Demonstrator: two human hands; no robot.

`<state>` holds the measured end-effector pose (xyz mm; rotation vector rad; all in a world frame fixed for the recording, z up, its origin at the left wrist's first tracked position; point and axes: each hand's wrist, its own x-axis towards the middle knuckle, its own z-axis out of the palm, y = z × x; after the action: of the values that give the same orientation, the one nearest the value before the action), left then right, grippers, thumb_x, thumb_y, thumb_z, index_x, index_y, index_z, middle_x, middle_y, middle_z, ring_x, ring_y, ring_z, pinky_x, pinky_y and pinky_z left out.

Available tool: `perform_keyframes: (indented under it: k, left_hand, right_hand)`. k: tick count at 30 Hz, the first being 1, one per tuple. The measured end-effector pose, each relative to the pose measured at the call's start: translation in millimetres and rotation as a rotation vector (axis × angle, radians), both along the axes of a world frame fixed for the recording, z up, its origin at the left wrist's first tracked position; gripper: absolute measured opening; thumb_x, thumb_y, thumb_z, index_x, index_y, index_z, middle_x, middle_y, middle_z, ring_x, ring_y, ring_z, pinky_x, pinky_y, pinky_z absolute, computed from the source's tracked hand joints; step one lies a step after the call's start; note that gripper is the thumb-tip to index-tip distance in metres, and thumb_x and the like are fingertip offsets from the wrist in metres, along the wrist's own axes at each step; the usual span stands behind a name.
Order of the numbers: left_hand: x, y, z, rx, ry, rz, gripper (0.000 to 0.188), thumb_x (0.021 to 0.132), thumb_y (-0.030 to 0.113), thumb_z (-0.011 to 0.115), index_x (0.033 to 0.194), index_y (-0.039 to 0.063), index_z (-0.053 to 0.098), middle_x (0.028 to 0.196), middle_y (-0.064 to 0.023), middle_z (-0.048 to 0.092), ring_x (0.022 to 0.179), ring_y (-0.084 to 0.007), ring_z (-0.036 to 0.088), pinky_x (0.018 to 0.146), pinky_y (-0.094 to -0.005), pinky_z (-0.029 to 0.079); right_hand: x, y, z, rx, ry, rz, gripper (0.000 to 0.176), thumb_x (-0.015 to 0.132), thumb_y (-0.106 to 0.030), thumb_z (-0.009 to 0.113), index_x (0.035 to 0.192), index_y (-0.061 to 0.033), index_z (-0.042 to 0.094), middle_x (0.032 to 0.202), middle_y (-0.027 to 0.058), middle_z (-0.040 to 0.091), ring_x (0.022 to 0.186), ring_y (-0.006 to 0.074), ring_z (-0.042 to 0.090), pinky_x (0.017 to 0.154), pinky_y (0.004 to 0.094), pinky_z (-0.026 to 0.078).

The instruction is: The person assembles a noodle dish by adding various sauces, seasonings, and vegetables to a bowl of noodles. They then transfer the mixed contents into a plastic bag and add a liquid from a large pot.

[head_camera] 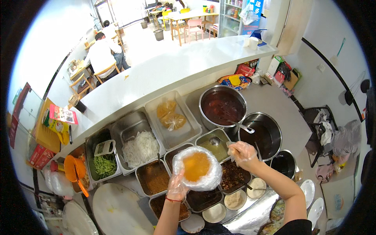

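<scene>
My left hand (177, 182), in a clear plastic glove, holds up a bowl lined with a plastic bag (216, 173). Orange-yellow liquid (196, 166) lies inside it. My right hand (243, 154), gloved the same way, is closed around what looks like the handle of a metal ladle (215, 142). The ladle's head rests in a steel pan of pale yellowish liquid (209, 150), just beyond the bowl. Below the bowl are a pan of dark chopped seasoning (233, 174) and a pan of dark sauce (202, 201). A pan of brown seasoning (152, 177) stands left of my left hand.
Shredded cucumber (105, 166), white shreds (141, 148) and bagged yellow food (170, 114) fill pans at the left. Two large steel pots (223, 105) (260, 135) stand at the right. A raised white counter (164, 72) runs across the front. Small white bowls (235, 199) line the near edge.
</scene>
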<state>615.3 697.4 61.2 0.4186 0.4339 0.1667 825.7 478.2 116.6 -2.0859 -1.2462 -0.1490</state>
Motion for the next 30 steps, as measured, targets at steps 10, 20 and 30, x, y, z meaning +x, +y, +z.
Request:
perform_keyframes:
  k: [10, 20, 30]
  left_hand:
    - [-5.6, 1.2, 11.7, 0.007, -0.025, 0.028, 0.046, 0.099, 0.019, 0.057, 0.140, 0.003, 0.044, 0.136, -0.0117, 0.055, 0.122, -0.0260, 0.056, 0.100, -0.0418, 0.050]
    - [-1.8, -1.1, 48.5, 0.015, 0.036, 0.071, 0.046, 0.098, 0.019, 0.060, 0.139, 0.004, 0.047, 0.133, -0.0098, 0.057, 0.119, -0.0237, 0.058, 0.096, -0.0395, 0.053]
    - [-2.2, 2.0, 60.2, 0.043, 0.007, 0.055, 0.045, 0.099, 0.019, 0.056, 0.140, 0.004, 0.045, 0.136, -0.0100, 0.055, 0.123, -0.0244, 0.055, 0.101, -0.0401, 0.049]
  right_hand:
    - [23.4, 7.6, -37.0, -0.477, 0.277, -0.333, 0.044, 0.092, -0.046, 0.058, 0.094, -0.0027, 0.068, 0.087, 0.0188, 0.068, 0.082, 0.0357, 0.067, 0.073, 0.0444, 0.053]
    - [58.1, -29.9, -10.6, -0.254, 0.352, -0.817, 0.059, 0.082, -0.052, 0.071, 0.099, 0.0009, 0.050, 0.079, 0.0179, 0.066, 0.073, 0.0363, 0.065, 0.067, 0.0454, 0.051]
    - [154.3, 22.6, -34.0, 0.291, 0.712, -0.905, 0.046, 0.092, -0.048, 0.063, 0.078, -0.0046, 0.060, 0.053, 0.0028, 0.053, 0.043, 0.0162, 0.051, 0.046, 0.0317, 0.042]
